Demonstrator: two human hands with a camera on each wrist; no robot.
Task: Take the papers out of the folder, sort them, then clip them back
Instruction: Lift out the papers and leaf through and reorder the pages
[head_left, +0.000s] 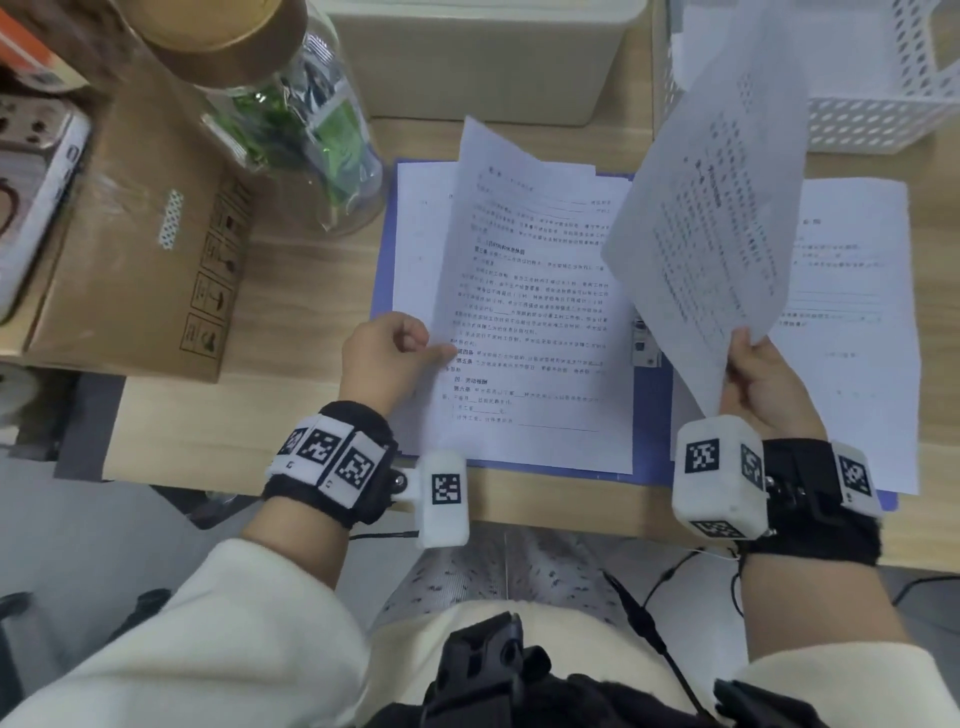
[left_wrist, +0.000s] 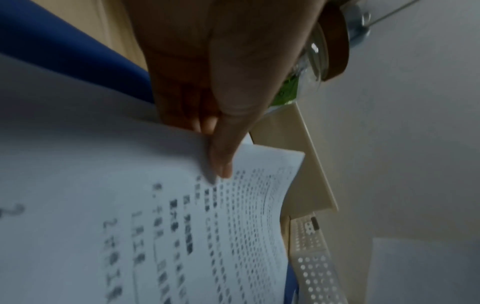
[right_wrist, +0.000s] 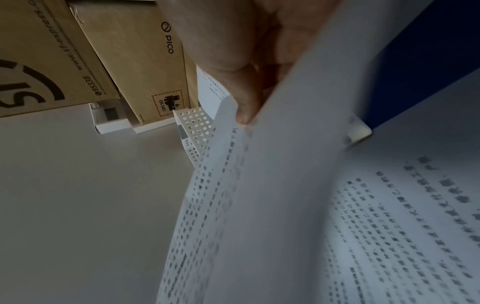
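Observation:
A blue folder (head_left: 383, 270) lies open on the wooden desk with a stack of printed papers (head_left: 530, 312) on its left half. My left hand (head_left: 395, 348) pinches the left edge of the top sheet (left_wrist: 182, 205), thumb on top and fingers under it, so that edge lifts. My right hand (head_left: 758, 379) grips the bottom corner of a single printed sheet (head_left: 717, 208) and holds it raised and tilted over the folder's middle. This raised sheet (right_wrist: 259, 205) fills the right wrist view. More papers (head_left: 852, 322) lie flat on the right half. The folder's clip (head_left: 644, 343) peeks out between the stacks.
A cardboard box (head_left: 140, 260) sits at the left, with a glass jar (head_left: 291, 114) of green leaves beside it. A beige bin (head_left: 478, 57) stands behind the folder. A white perforated tray (head_left: 878, 83) is at the back right. The desk's front edge runs just under my wrists.

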